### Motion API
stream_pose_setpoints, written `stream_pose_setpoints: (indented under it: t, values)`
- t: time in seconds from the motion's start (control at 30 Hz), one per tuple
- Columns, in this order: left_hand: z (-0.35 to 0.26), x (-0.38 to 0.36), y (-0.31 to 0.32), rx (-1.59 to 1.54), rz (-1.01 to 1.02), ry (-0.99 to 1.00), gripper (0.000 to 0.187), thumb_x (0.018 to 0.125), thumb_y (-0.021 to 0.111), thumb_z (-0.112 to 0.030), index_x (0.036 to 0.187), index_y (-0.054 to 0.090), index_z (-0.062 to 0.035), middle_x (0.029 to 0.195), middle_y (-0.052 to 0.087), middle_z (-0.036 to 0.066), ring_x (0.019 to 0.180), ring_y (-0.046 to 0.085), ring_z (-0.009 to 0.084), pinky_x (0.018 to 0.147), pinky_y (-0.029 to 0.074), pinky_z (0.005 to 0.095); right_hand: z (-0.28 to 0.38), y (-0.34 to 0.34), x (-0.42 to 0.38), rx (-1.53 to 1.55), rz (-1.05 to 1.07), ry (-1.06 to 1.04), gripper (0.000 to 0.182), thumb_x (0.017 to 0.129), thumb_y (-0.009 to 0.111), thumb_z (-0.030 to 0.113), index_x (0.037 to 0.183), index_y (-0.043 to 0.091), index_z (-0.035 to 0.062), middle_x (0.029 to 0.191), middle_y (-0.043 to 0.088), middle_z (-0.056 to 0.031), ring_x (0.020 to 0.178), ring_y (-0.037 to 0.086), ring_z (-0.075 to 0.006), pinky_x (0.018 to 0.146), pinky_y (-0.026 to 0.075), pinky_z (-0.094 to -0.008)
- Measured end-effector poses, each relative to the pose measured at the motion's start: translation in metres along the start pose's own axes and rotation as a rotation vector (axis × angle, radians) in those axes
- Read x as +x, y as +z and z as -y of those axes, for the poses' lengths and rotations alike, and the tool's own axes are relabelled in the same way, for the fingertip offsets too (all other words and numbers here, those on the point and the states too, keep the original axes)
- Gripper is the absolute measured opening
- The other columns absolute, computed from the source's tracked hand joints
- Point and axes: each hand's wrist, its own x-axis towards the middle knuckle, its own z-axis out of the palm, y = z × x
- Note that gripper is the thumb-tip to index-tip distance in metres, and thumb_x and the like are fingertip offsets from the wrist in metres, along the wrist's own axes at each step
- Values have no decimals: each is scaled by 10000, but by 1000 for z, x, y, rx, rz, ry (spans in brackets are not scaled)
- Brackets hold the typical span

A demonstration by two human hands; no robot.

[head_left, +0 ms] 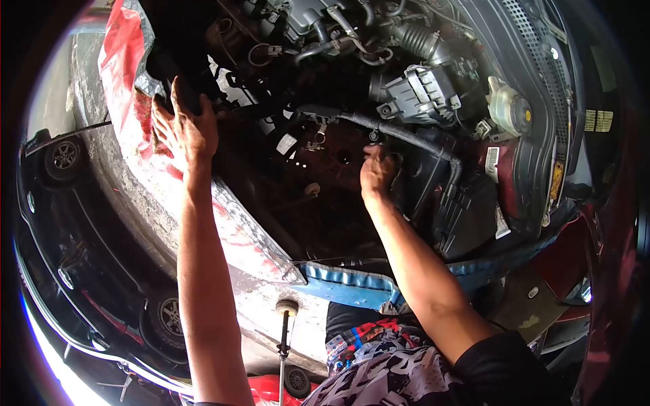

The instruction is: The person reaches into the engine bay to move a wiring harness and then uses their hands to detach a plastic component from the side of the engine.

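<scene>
My left hand (186, 132) lies with fingers spread on the front edge of an open engine bay, over a red and white cover (125, 74). Inside the bay, my right hand (378, 169) is closed, its fingers curled just below a corrugated cable conduit (399, 130). A small dark round fitting (374, 135) hangs from the conduit right above the fingertips. Whatever those fingers grip, if anything, is hidden in shadow. Left of the right hand, a metal clamp-like piece (317, 140) sits near the conduit's end.
A grey air filter housing (421, 95) and a fluid reservoir (509, 111) stand at the upper right. Blue padding (349, 283) covers the fender edge against my body. A dark car (88, 257) is parked at left, and a rod (284, 345) stands beside me.
</scene>
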Motion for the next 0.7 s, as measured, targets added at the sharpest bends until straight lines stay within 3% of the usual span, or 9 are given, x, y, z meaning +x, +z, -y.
stream_pose_setpoints:
  t: [0.07, 0.17, 0.27, 0.33, 0.4, 0.47, 0.57, 0.67, 0.7]
  values:
    - [2, 0, 0, 11, -6, 19, 705, 954, 653, -516, 1585, 385, -354, 1590, 316, 320, 1487, 313, 457, 1217, 249, 557, 49, -12, -31, 240, 167, 149, 292, 1042, 511, 198, 917, 708, 23, 817, 709, -97, 792, 691, -208, 749, 546, -333]
    - [9, 2, 6, -154, -44, 26, 690, 954, 647, -545, 1564, 430, -309, 1589, 328, 294, 1491, 295, 455, 1214, 250, 572, 109, -40, -62, 205, 440, 136, 279, 1045, 527, 184, 917, 706, 13, 797, 691, -68, 732, 635, -149, 705, 510, -323]
    - [-10, -14, -39, -218, -28, 302, 418, 1019, 642, -307, 1419, 615, -189, 1398, 589, 184, 1342, 528, 352, 1137, 411, 481, 125, -56, -72, 212, 580, -3, 225, 1028, 580, 178, 910, 682, 18, 764, 649, -85, 659, 590, -169, 613, 455, -346]
    - [-64, -63, -96, -613, 330, 305, 299, 1008, 660, -141, 1304, 695, -114, 1228, 684, 115, 1082, 687, 267, 987, 534, 383, 144, -73, -67, 195, 646, -113, 202, 1019, 594, 169, 912, 661, 12, 775, 624, -107, 654, 595, -211, 608, 460, -358]
    - [-112, -124, -138, -966, 825, 46, 311, 949, 722, -43, 1258, 717, -75, 1182, 698, 102, 950, 724, 210, 862, 583, 313, 160, -88, -59, 163, 707, -141, 176, 1012, 594, 155, 919, 644, 14, 785, 597, -126, 667, 605, -266, 622, 473, -385]
    - [-128, -166, -136, -916, 773, 240, 357, 899, 767, -3, 1249, 718, -52, 1186, 704, 109, 998, 729, 185, 863, 591, 294, 158, -97, -53, 116, 716, -254, 155, 1001, 597, 150, 916, 628, 23, 810, 599, -132, 718, 634, -306, 648, 505, -416]
    - [-134, -195, -124, -959, 635, 108, 348, 876, 783, 15, 1218, 728, -25, 1182, 709, 103, 1015, 741, 180, 870, 607, 268, 145, -107, -48, 65, 743, -363, 137, 981, 615, 137, 900, 610, 27, 835, 604, -135, 762, 652, -326, 678, 537, -433]
    - [-144, -202, -114, -952, 757, -107, 308, 882, 769, 31, 1184, 737, -17, 1163, 713, 99, 1024, 742, 188, 885, 611, 271, 131, -115, -45, 78, 746, -376, 144, 984, 613, 130, 888, 604, 23, 822, 596, -141, 758, 636, -346, 686, 533, -449]
    - [-145, -202, -109, -870, 724, 27, 264, 887, 764, 31, 1145, 743, -18, 1109, 715, 88, 979, 736, 173, 839, 601, 269, 128, -117, -41, 84, 775, -350, 158, 989, 614, 136, 884, 599, 20, 818, 593, -145, 757, 633, -351, 683, 526, -453]
